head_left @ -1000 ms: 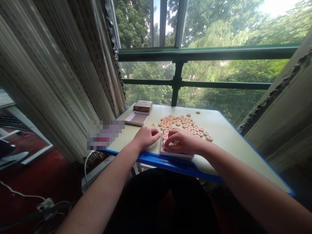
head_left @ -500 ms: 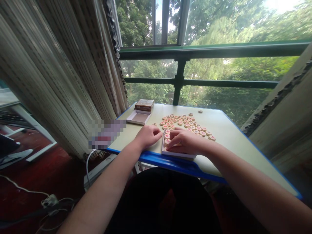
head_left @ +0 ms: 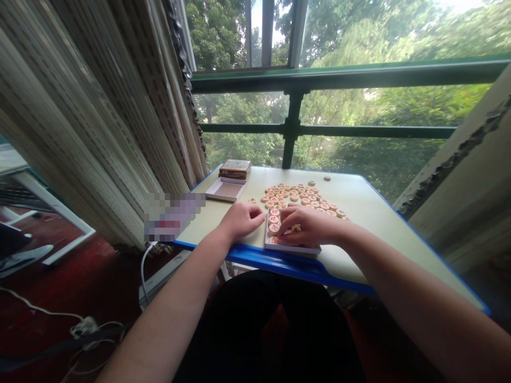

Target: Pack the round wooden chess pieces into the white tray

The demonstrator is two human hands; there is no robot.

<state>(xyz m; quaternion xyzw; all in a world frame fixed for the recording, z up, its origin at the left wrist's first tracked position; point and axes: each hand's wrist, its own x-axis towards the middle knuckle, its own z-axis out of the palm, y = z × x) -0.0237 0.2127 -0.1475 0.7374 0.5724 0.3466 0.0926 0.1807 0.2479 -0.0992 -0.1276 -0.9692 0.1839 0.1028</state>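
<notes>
A shallow white box tray lies at the near edge of the pale table. Round wooden game discs with red marks sit in its left column. My right hand rests curled over the tray, fingertips down among the discs inside it. My left hand lies on the table just left of the tray, fingers curled against its side. Several more discs are spread on the table beyond the tray.
An open box half and a brown box stand at the table's far left. One disc lies alone at the back. Curtains hang on both sides of a green-framed window. Cables and a power strip lie on the red floor.
My right hand has drawn back slightly and lifted its fingers, so more of the tray's left column of discs shows. My left hand has hardly moved. The view has tilted a little.
</notes>
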